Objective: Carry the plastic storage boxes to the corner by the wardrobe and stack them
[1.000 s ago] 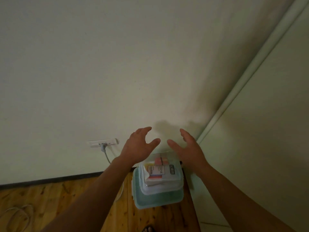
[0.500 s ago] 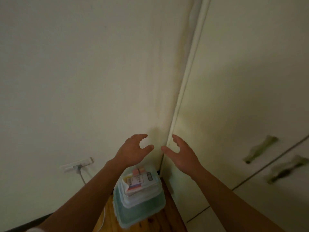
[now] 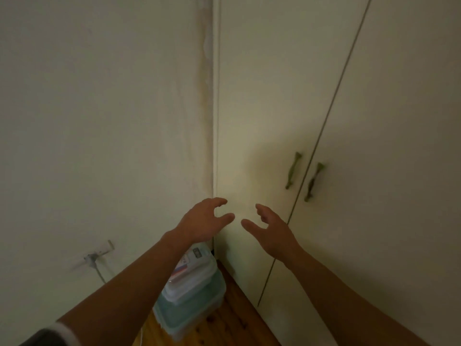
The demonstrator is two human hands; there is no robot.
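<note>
Both hands are raised before the corner and hold nothing. The left hand (image 3: 202, 221) has its fingers spread and loosely curved. The right hand (image 3: 272, 233) has its fingers parted and relaxed too, and a gap separates the two thumbs.

Below the left fingers, partly under that forearm, stands the stack of rounded rectangular plastic storage boxes (image 3: 192, 303), teal at the bottom and clear above. It rests on the brown wooden floor (image 3: 237, 320), tucked into the corner between the cream wall (image 3: 99, 121) and the cream wardrobe door (image 3: 262, 121). Its long axis appears to run from the person toward that corner, though the forearm hides its left part.

Up and right of the right fingers are two green door handles (image 3: 293, 171). Down and left of the left fingers is a white wall socket (image 3: 96, 255) with a cable plugged in.
</note>
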